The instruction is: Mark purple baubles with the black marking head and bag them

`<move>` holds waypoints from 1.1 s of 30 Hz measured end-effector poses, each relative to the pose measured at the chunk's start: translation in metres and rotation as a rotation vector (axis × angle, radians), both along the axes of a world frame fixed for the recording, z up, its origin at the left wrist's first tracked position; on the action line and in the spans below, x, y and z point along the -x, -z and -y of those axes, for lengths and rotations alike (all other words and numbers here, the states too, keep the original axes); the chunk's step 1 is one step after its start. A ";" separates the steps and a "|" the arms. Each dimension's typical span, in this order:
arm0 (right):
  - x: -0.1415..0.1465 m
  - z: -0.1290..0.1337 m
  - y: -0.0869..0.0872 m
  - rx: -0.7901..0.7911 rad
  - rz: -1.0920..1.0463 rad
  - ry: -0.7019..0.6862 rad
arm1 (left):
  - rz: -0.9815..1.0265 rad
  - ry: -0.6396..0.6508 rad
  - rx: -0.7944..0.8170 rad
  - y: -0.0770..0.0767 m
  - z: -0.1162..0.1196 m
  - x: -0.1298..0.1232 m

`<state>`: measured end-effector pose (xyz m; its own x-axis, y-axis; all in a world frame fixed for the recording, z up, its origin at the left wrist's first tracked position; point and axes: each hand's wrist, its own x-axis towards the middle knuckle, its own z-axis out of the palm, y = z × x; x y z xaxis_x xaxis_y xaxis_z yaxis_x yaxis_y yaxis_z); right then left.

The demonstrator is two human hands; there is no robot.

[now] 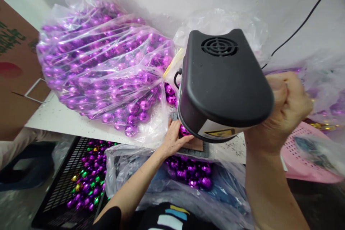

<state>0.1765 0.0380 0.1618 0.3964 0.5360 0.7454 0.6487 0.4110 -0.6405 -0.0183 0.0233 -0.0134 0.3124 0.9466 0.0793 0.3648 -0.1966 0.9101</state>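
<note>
A black machine housing (226, 79) with a round vent on top fills the middle of the view. My right hand (287, 104) is closed at its right side; what the fingers wrap round is hidden. Down by the machine's base, my left hand (174, 137) has its thumb and fingers around a shiny purple ball (184, 131), partly covered by the housing. Under that hand is a dark pad with a brown piece (195, 145) on it. More purple balls (192, 172) lie in a clear plastic bag just below the table's front edge.
A large clear bag of purple balls (107, 61) rests on the white table (54, 115) at left. Below stands a black crate (58, 187) with mixed-colour balls. A cardboard box (16, 61) is far left, a pink basket (309, 158) at right. A black cable (302, 21) runs along the wall.
</note>
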 end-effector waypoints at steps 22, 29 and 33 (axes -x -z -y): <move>0.002 -0.001 -0.002 -0.024 -0.009 -0.012 | -0.098 -0.097 -0.035 -0.004 0.006 0.002; 0.002 0.000 -0.001 -0.001 0.001 -0.018 | -0.238 0.030 -0.183 -0.004 0.012 -0.009; 0.000 0.001 -0.001 0.011 -0.002 -0.020 | -0.243 -0.010 -0.215 0.006 0.015 -0.017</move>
<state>0.1760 0.0367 0.1628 0.3864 0.5521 0.7388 0.6392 0.4171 -0.6460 -0.0018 0.0087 -0.0197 0.3378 0.9194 0.2017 0.5692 -0.3702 0.7341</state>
